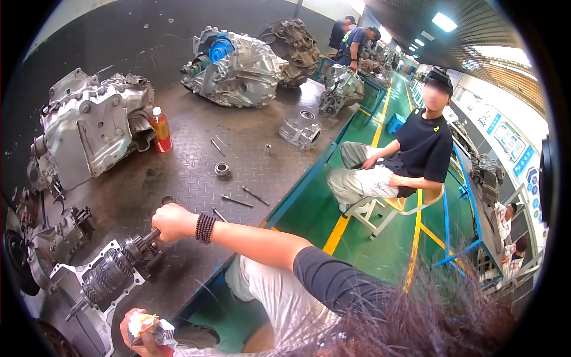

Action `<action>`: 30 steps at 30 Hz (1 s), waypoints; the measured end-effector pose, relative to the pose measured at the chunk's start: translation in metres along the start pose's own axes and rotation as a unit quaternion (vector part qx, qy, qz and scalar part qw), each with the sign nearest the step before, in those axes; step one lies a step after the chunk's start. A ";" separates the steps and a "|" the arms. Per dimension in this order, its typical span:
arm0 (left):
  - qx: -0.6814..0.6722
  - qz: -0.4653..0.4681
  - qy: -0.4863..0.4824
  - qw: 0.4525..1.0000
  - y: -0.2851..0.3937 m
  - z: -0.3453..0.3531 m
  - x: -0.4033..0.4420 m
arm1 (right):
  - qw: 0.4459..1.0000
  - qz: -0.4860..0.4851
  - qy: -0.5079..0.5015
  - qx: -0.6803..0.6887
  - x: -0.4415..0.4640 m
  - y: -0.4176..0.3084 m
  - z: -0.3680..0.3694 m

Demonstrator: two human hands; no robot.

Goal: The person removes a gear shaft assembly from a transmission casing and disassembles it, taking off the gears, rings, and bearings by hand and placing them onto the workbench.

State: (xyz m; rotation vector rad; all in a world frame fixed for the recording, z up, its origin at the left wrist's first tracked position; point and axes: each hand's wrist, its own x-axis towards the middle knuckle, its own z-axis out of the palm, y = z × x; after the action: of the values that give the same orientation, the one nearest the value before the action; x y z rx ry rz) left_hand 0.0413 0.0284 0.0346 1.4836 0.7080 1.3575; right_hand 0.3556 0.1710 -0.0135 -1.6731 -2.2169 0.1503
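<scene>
My right hand (172, 222), with a beaded bracelet at the wrist, is closed around the upper end of a metal gear shaft (146, 240). The shaft runs into a stack of dark gears (107, 276) lying in an open, pale gearbox housing half (113, 306). Low in the picture, my left hand (129, 334) is curled around a crumpled white-and-yellow wad (143, 324), whose kind is unclear. Beside that hand, the housing's lower edge runs toward the frame's rim. Just past my right fist lies a small round metal part (169, 200).
On the metal table (190, 172) stand a large transmission case (95, 125), a bottle of orange-red liquid (160, 131) and another gearbox (235, 71). Loose bolts (237, 200) and a small gear (222, 169) lie mid-table. A person (416, 143) sits beyond the blue edge.
</scene>
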 end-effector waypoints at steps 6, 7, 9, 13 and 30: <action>-0.052 -0.052 0.037 0.997 -0.003 -0.001 -0.007 | 0.996 -0.029 0.083 -0.028 -0.004 0.001 0.013; -0.002 0.082 -0.065 0.995 -0.015 -0.014 0.005 | 0.995 -0.030 0.091 -0.031 -0.004 0.001 0.013; 0.060 0.215 -0.166 0.960 -0.033 -0.038 0.027 | 0.994 -0.031 0.095 -0.039 -0.004 0.001 0.014; 0.010 -0.030 0.012 0.999 0.004 -0.004 -0.004 | 0.993 -0.030 0.102 -0.049 -0.004 0.003 0.019; 0.022 -0.091 0.037 0.995 0.020 0.004 -0.007 | 0.989 -0.056 0.135 -0.032 -0.004 0.005 0.020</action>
State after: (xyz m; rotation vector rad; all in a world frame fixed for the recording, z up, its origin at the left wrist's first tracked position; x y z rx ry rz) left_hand 0.0400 0.0141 0.0505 1.3724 0.9036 1.2688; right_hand 0.3544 0.1717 -0.0339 -1.4955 -2.1206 -0.1687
